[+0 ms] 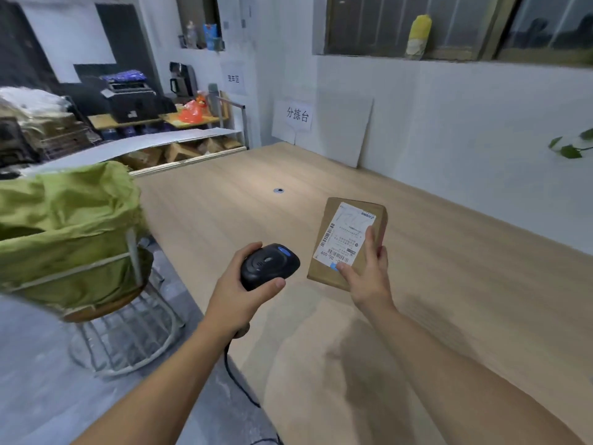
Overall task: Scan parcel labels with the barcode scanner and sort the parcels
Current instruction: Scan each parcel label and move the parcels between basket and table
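**Parcel held up for scanning, scanner gripped beside it**

The scanner (269,264) is gripped by the left hand (239,293), fingers curled round its body. The parcel (348,242) is held above the worktop (449,268) by the right hand (365,281), at three o'clock of the scanner, with fingers (369,240) laid on the label (345,234). A misread could be caused by those fingers, since the lower barcode is partly covered (the scanner's window is not seen). The parcel, gripped at one end only, could be dropped. The trailing cable (237,383) could be snagged on the worktop edge. At nine o'clock a wire basket (128,342) lined with a green bag (64,226) is seen; its contents cannot be told.
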Available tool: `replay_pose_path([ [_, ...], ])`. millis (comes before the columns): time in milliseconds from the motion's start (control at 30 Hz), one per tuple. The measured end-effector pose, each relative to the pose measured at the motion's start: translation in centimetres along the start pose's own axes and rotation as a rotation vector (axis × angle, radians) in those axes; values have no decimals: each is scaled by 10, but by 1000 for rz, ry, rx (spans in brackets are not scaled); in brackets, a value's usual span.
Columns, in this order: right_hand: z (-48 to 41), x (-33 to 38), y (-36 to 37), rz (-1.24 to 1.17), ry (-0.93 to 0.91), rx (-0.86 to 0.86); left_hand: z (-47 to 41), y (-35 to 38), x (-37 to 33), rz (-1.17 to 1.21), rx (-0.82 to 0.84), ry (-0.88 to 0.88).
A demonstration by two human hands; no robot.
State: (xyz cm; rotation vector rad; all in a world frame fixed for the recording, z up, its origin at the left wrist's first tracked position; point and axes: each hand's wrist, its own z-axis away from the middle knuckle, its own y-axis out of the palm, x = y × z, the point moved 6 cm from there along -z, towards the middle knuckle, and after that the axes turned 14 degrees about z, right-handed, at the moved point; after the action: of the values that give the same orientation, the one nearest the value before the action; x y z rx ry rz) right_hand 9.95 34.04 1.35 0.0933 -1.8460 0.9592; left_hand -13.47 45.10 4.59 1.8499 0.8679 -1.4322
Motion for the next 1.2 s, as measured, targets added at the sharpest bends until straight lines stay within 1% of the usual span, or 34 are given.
replay_pose_path([
  [167,-7,81,98,-20,-84,128,-2,-105,-15,-71,-122,37],
  [333,-5,162,192,-67,-170,237,-6,-213,-41,-127,-287,100],
  [467,-6,224,262,-73,-220,297,0,-294,-60,-144,-423,162],
  [700,2,314,372,-126,-299,385,15,-422,-84,-220,-587,213],
  [833,1,355,424,-142,-346,453,12,-476,-89,-255,-681,209],
  [967,-14,387,475,-132,-389,507,-3,-515,-89,-284,-749,227],
  [1200,-82,429,577,-73,-438,567,-73,-591,-68,-309,-876,219],
])
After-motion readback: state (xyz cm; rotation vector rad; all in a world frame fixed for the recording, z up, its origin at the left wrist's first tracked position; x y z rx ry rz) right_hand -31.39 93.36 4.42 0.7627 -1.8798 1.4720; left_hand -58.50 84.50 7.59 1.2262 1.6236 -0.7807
